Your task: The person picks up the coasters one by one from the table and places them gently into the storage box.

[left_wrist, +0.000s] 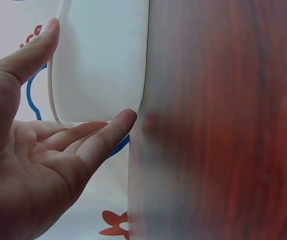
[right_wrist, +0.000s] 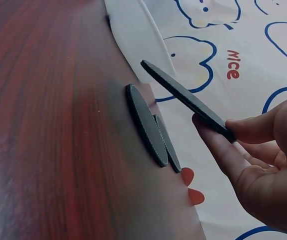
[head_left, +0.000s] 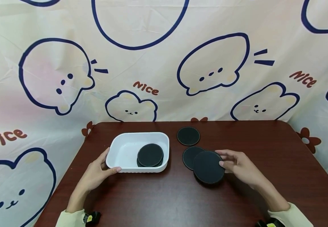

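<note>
My right hand (head_left: pixel 238 165) pinches a round black coaster (head_left: pixel 208 167) by its edge, thumb on one face and fingers on the other. In the right wrist view the held coaster (right_wrist: pixel 188 100) is tilted, raised over the table. A second coaster (head_left: pixel 190 157) lies partly behind it, and a third coaster (head_left: pixel 188 136) lies farther back. My left hand (head_left: pixel 95 173) holds the left end of a white plastic tray (head_left: pixel 124 151), thumb at the near rim. Fingers (left_wrist: pixel 108 135) reach along the tray's end in the left wrist view. Inside the tray, toward its right, rest stacked black coasters (head_left: pixel 150 155).
The dark reddish-brown wooden table (head_left: pixel 158 201) carries everything. Behind its far edge hangs a pale cloth (head_left: pixel 164 69) printed with blue-outlined cartoon animals. A dark band with a yellow-green piece sits at each wrist.
</note>
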`<state>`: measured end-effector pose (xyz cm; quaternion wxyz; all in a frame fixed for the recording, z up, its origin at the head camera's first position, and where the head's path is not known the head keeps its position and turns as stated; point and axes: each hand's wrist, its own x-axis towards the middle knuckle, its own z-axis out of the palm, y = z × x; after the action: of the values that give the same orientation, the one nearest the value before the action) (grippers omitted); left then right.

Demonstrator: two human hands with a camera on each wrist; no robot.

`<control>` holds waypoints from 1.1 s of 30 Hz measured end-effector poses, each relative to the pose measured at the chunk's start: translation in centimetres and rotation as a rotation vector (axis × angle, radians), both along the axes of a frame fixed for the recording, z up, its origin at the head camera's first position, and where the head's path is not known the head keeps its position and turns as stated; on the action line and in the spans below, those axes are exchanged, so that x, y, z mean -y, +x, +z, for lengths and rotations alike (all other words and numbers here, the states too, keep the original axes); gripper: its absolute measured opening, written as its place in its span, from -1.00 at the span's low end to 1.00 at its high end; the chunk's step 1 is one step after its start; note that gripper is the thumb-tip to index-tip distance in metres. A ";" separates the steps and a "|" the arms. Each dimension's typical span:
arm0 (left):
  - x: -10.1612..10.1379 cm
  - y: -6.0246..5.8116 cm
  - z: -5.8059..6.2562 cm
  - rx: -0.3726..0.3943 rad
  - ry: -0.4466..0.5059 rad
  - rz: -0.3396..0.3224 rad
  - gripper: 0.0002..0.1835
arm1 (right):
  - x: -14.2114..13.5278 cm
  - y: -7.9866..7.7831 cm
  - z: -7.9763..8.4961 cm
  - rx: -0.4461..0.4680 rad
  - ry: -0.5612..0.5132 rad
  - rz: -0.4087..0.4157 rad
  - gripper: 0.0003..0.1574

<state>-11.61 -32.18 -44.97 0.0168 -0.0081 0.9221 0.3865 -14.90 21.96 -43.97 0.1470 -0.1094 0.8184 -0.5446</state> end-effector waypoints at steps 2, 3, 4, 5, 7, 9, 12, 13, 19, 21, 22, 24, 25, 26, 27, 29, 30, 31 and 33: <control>0.0 0.0 0.0 0.001 -0.002 0.000 0.19 | 0.2 -0.2 0.0 0.004 -0.011 -0.007 -0.34; 0.0 0.0 0.0 0.000 -0.004 -0.001 0.19 | 0.3 -0.3 0.0 0.005 -0.016 -0.010 -0.33; 0.0 0.0 0.0 0.000 -0.004 -0.001 0.19 | 0.5 -0.4 0.0 0.006 -0.022 -0.013 -0.33; 0.0 0.1 0.0 0.000 -0.003 -0.001 0.19 | 0.6 -0.6 0.1 0.002 -0.026 -0.011 -0.32; 0.0 0.1 0.0 -0.002 -0.001 -0.002 0.19 | 0.9 -0.8 0.1 0.000 -0.040 -0.011 -0.32; 0.0 0.1 0.0 -0.005 0.001 -0.001 0.18 | 1.2 -1.1 0.1 -0.006 -0.051 -0.006 -0.31; 0.0 0.1 0.0 -0.006 0.002 0.000 0.18 | 1.8 -1.4 0.2 0.002 -0.077 0.000 -0.31; 0.0 0.1 0.0 -0.005 0.000 0.000 0.18 | 1.9 -1.5 0.2 0.005 -0.086 0.005 -0.31; 0.0 0.1 0.0 -0.006 -0.003 -0.003 0.21 | 3.0 -2.0 0.4 0.031 -0.130 0.007 -0.30; 0.0 0.1 0.0 -0.008 -0.003 -0.002 0.22 | 3.4 -2.2 0.4 0.044 -0.140 0.007 -0.30; 0.0 0.0 0.0 -0.009 -0.004 -0.002 0.22 | 3.6 -2.3 0.4 0.050 -0.143 0.006 -0.30; 0.0 0.0 0.0 -0.011 -0.002 -0.004 0.22 | 4.0 -2.5 0.4 0.061 -0.146 0.001 -0.30; 0.0 0.0 0.0 -0.012 -0.001 -0.005 0.21 | 4.2 -2.6 0.4 0.064 -0.149 -0.001 -0.30; 0.0 0.0 0.0 -0.012 -0.002 -0.006 0.21 | 4.4 -2.7 0.4 0.064 -0.149 0.000 -0.31; 0.0 0.1 0.0 -0.012 0.000 -0.007 0.21 | 4.6 -2.7 0.4 0.061 -0.148 0.000 -0.31; 0.0 0.0 0.0 -0.014 0.001 -0.008 0.20 | 5.0 -2.9 0.5 0.053 -0.148 -0.001 -0.31; 0.0 0.1 0.0 -0.015 0.001 -0.009 0.20 | 5.2 -2.9 0.4 0.051 -0.151 0.000 -0.30; 0.0 0.1 0.0 -0.015 0.001 -0.010 0.20 | 5.5 -3.0 0.5 0.049 -0.156 0.001 -0.30; 0.0 0.1 -0.1 -0.017 0.001 -0.011 0.19 | 5.9 -3.1 0.5 0.044 -0.163 0.005 -0.30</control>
<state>-11.56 -32.15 -45.04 0.0112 0.0004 0.9220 0.3870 -17.99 16.04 -43.49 0.1569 -0.1110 0.7675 -0.6115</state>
